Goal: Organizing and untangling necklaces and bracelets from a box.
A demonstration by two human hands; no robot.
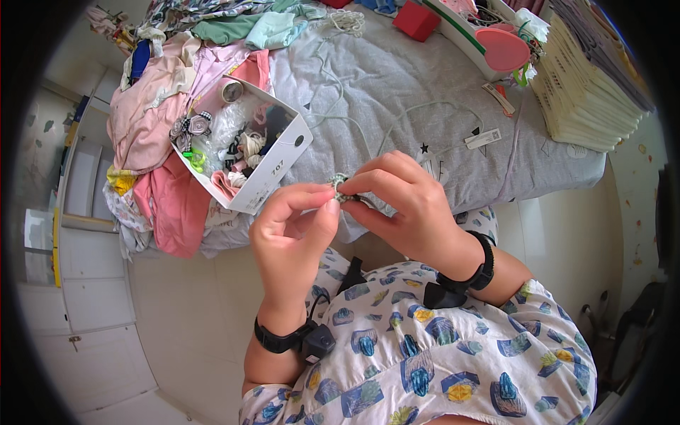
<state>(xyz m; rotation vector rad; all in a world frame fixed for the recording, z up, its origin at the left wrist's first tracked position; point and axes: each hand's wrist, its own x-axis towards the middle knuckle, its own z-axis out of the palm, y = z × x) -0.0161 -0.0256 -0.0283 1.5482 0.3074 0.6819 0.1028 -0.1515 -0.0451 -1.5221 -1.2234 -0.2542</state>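
A small piece of pale green yarn work (338,181), looped like crochet or knitting, is pinched between both my hands above the near edge of the bed. My left hand (297,226) grips its left side with thumb and forefinger. From the right, my right hand (406,199) pinches it with thumb and fingertips. The fingers cover much of the piece, and whether a hook is among them is hidden. A pale green yarn strand (340,87) winds over the grey bedsheet (382,69) near a loose hank of yarn (348,23).
Left of my hands stands a white cardboard box (276,172) of hair ties and trimmings. Piled clothes (154,111) lie beyond it. On the right are a paper tag (482,139), a stack of folded cloth (579,90) and a pink heart-shaped item (502,49). A red box (417,21) sits farther back.
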